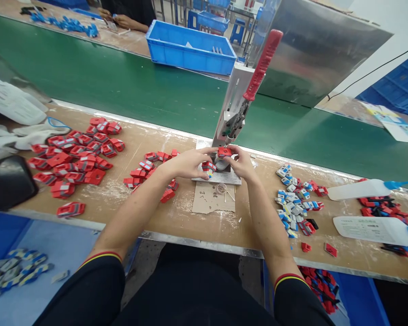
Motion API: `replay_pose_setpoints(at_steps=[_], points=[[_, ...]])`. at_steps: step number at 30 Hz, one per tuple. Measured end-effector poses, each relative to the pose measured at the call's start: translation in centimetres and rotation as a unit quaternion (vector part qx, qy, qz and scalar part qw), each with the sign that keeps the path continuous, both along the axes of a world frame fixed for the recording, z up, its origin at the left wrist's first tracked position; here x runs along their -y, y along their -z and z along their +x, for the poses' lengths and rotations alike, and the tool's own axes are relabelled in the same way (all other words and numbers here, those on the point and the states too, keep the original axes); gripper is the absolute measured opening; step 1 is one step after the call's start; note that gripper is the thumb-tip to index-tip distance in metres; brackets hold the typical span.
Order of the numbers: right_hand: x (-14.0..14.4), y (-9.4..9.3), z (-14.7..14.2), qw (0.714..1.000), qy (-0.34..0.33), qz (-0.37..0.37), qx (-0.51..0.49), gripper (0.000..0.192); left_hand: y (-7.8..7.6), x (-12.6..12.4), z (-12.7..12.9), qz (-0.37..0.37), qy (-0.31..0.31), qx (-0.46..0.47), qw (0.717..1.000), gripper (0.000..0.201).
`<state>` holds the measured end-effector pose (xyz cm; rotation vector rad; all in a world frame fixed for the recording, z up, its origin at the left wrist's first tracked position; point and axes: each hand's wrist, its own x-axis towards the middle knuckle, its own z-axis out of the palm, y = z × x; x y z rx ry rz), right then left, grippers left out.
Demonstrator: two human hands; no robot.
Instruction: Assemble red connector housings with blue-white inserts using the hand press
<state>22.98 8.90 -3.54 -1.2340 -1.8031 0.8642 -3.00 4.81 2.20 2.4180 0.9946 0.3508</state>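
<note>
Both my hands meet at the base of a small hand press with a red lever raised. My left hand and my right hand together pinch a small red plastic part over the press's grey seat. Under my left fingers sits another red part with a blue and grey insert. The press stands on a metal plate above a piece of cardboard.
Piles of red parts lie left, a smaller pile near my left wrist. Blue-grey inserts lie right, beside two white squeeze bottles. A green conveyor belt runs behind, with a blue bin and another person's hands beyond.
</note>
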Motion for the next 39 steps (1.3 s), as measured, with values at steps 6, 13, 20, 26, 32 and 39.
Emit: replay_pose_setpoints(at_steps=[6, 13, 20, 26, 32, 39], points=[[3.2, -0.6, 2.2, 0.979, 0.017, -0.127, -0.159, 0.055, 0.7, 2.6, -1.4, -0.046, -0.097, 0.220, 0.970, 0.046], [8.2, -2.6, 3.6, 0.946, 0.029, -0.177, -0.271, 0.057, 1.5, 4.3, 0.6, -0.132, -0.076, 0.331, 0.931, 0.050], [11.5, -4.4, 3.8, 0.938, 0.047, -0.168, -0.301, 0.064, 1.7, 4.8, 1.3, -0.129, -0.060, 0.315, 0.938, 0.044], [12.4, -3.8, 3.8, 0.890, 0.035, -0.169, -0.422, 0.062, 1.2, 4.4, 1.7, -0.180, -0.080, 0.360, 0.912, 0.048], [13.1, -3.1, 4.0, 0.804, 0.000, -0.137, -0.579, 0.064, 1.3, 4.0, 2.0, -0.246, -0.121, 0.419, 0.865, 0.038], [12.6, -3.1, 5.9, 0.846, 0.032, -0.161, -0.507, 0.070, 1.9, 4.1, 1.5, -0.254, -0.131, 0.419, 0.862, 0.041]])
